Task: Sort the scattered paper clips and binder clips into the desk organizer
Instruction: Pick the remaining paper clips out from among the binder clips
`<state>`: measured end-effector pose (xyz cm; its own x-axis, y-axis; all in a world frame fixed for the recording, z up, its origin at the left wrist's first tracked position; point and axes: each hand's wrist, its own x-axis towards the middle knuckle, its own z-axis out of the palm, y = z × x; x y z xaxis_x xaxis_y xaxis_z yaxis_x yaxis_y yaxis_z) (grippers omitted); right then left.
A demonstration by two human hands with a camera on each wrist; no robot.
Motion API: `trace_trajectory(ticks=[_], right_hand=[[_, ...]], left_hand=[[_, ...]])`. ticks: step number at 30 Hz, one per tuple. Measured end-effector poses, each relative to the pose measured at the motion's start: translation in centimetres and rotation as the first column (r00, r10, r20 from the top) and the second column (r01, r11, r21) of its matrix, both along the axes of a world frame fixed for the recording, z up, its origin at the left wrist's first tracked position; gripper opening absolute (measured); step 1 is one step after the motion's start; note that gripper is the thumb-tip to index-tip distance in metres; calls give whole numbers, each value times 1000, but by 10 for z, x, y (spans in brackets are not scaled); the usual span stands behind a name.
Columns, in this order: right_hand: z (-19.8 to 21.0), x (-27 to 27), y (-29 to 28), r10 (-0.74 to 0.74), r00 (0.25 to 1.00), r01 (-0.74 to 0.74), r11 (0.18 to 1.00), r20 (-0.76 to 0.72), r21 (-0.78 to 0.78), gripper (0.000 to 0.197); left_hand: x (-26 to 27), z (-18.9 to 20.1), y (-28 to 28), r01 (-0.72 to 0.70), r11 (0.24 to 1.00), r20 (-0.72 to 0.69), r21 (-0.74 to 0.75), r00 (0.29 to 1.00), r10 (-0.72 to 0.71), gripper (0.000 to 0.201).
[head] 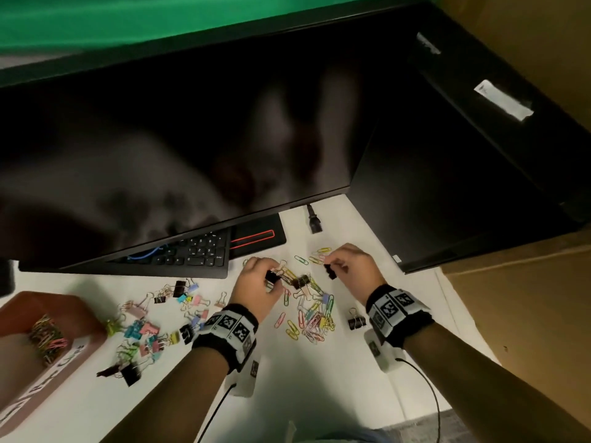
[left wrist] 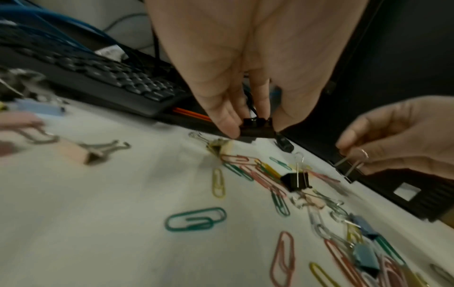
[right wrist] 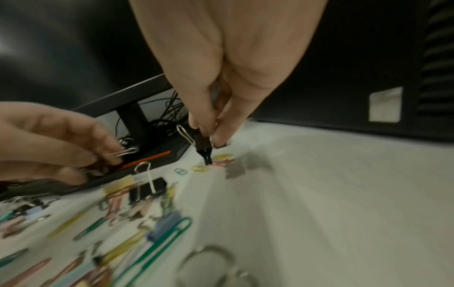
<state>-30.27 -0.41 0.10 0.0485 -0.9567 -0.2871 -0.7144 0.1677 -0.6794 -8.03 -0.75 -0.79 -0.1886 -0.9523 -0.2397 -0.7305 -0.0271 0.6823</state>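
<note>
My left hand (head: 259, 279) pinches a black binder clip (left wrist: 256, 128) by its body, just above the white desk (head: 319, 378). My right hand (head: 347, 265) pinches a second black binder clip (right wrist: 203, 144) by its wire handles, its jaws pointing down over yellow paper clips. A third black binder clip (head: 300, 281) lies between the hands on a heap of coloured paper clips (head: 311, 314). Pastel and black binder clips (head: 144, 330) are scattered to the left. The pink desk organizer (head: 92, 318) stands at the far left, with paper clips (head: 48, 338) in one compartment.
A large dark monitor (head: 192, 139) overhangs the desk, with a black keyboard (head: 192, 252) under it. A black computer case (head: 463, 187) stands at the right. A lone black binder clip (head: 356, 321) lies by my right wrist. A cable plug (head: 315, 222) lies behind the hands.
</note>
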Motion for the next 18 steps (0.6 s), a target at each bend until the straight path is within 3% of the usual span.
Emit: trace_trajectory(ticks=[6, 9, 11, 14, 16, 18], right_hand=[[-3, -26, -7, -50, 983, 50, 999, -176, -2, 20], [1, -9, -4, 33, 965, -66, 991, -262, -120, 22], [5, 12, -1, 207, 957, -225, 972, -203, -70, 39], [0, 40, 1, 442, 885, -422, 894, -147, 151, 67], [-8, 48, 0, 470, 871, -437, 875, -145, 211, 66], [-13, 52, -1, 405, 910, -381, 901, -85, 208, 51]], left_hand=[[42, 2, 17, -40, 999, 98, -19, 994, 41, 23], [48, 2, 23, 6, 1000, 176, -22, 984, -2, 26], [46, 3, 24, 45, 999, 194, -14, 980, -42, 27], [35, 4, 28, 115, 988, 157, 101, 979, -130, 33], [30, 1, 33, 153, 976, 156, 156, 972, -177, 42], [30, -3, 36, 162, 968, 166, 189, 967, -194, 49]])
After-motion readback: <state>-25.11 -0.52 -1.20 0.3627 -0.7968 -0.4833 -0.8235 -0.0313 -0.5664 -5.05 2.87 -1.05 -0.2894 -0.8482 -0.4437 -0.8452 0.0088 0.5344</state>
